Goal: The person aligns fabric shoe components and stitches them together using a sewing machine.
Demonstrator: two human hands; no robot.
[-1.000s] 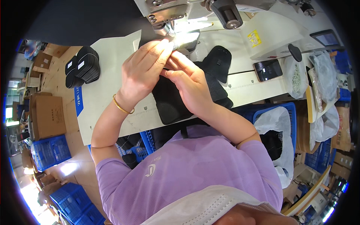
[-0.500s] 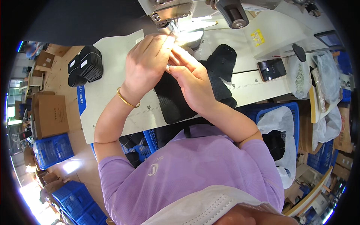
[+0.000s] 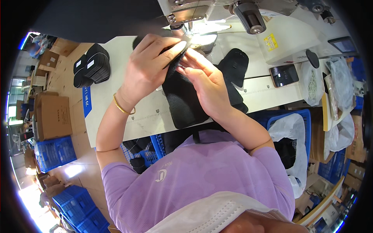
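Note:
My left hand (image 3: 149,64) and my right hand (image 3: 208,83) are close together just below the needle area of a sewing machine (image 3: 188,15). Between them is a black mesh fabric piece (image 3: 176,66), its edge tilted up. The left fingers are bent over its upper left side. My right thumb and fingers pinch it from the right, and the fingertips partly hide the grip. Under my hands a larger black fabric piece (image 3: 184,106) lies flat on the white worktable (image 3: 143,124). More black pieces (image 3: 234,64) lie to the right of my right hand.
Stacked black pieces (image 3: 93,66) stand at the table's left end. A phone (image 3: 283,75) and a plastic bag of pale bits (image 3: 311,83) lie at the right. Below the table edge is a blue crate (image 3: 307,128) with a white liner. Cardboard boxes (image 3: 54,116) stand on the left.
My left hand has shifted slightly left and its fingers have spread, exposing the black mesh piece between my hands. My right hand has moved a little right and down.

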